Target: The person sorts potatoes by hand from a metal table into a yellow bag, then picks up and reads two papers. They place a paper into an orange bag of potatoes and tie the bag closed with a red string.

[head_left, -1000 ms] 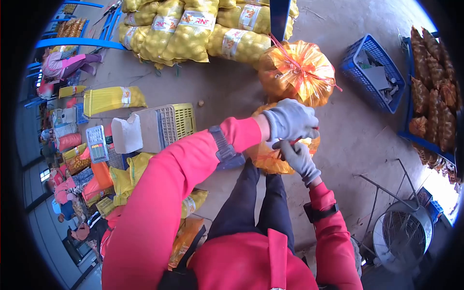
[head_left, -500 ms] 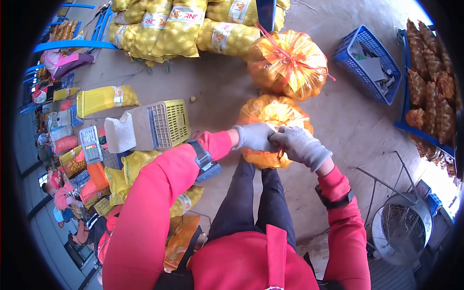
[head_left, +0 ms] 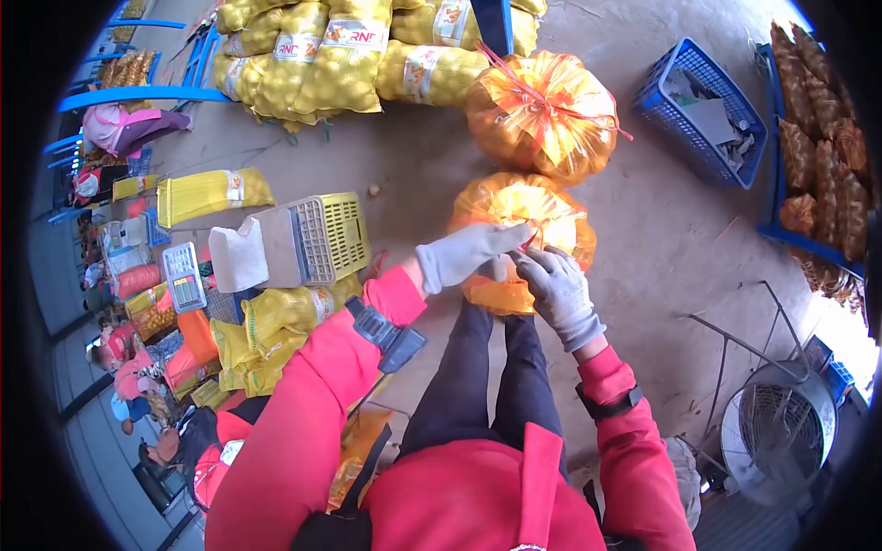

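Note:
An orange mesh bag (head_left: 521, 204), bulging with round contents, stands on the floor just ahead of my legs. Its gathered top has a red drawstring (head_left: 530, 242). My left hand (head_left: 467, 255), in a grey glove, pinches the drawstring from the left with fingers stretched along it. Over the near side of the bag, my right hand (head_left: 559, 292), gloved too, has its fingers bent at the same string. A second full orange bag (head_left: 544, 119), tied with red string, touches the first one on its far side.
Full yellow mesh sacks (head_left: 354, 64) are stacked ahead. A yellow crate (head_left: 333, 237) and a scale display (head_left: 184, 277) stand to the left. On the right are a blue crate (head_left: 703, 115), a rack of brown-filled bags (head_left: 818, 147) and a metal fan (head_left: 776, 432). Several people are far left.
My hands, close together before, have spread slightly apart; the left fingers are now straighter. The red drawstring shows between them. The view has shifted a little.

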A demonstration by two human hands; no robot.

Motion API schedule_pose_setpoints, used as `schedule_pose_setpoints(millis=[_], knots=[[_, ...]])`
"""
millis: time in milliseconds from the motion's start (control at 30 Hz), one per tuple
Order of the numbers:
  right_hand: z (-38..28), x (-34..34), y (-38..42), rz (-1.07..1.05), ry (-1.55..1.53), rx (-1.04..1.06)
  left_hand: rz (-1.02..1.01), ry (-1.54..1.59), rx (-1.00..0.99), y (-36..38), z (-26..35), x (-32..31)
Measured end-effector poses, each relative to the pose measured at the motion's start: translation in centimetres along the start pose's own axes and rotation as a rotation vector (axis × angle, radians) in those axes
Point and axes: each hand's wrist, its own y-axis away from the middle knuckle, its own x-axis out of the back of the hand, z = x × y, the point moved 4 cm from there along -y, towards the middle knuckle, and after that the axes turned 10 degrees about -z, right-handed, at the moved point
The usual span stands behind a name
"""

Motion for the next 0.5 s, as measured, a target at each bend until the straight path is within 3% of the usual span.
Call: schedule_pose_setpoints(millis=[67,200,233,333,400,467,500], knots=[[-0.3,-0.4,-0.1,-0.016,-0.009,0.019,0.211,-0.276,0.039,-0.9,0.5,-0.4],[-2.5,0.7,0.1,0.088,-0.021,-0.069,0.792,-0.866,-0.264,-0.4,2.3,1.9],[-2.6,0.4,1.0,0.139,-0.042,-0.098,0.841,-0.748,-0.371,-0.2,2.3,2.5],[-1.6,-3.5,5.5,0.177,-0.138,-0.287,1.005,-1.001,-0.372,-1.8,3.1,5.5],[0.0,-8.0,9.5,0.136,-0.223,-0.475,1.037,-1.039,-0.330,-5.0,2.2,7.6],[0.2,-7.4,8.6,0.135,-0.250,-0.466,1.082,-1.061,-0.309,-7.1,2.1,8.7],[-0.5,-6.9,8.6,0.130,-0.272,-0.470,1.028,-0.932,-0.168,-6.8,2.6,8.1]])
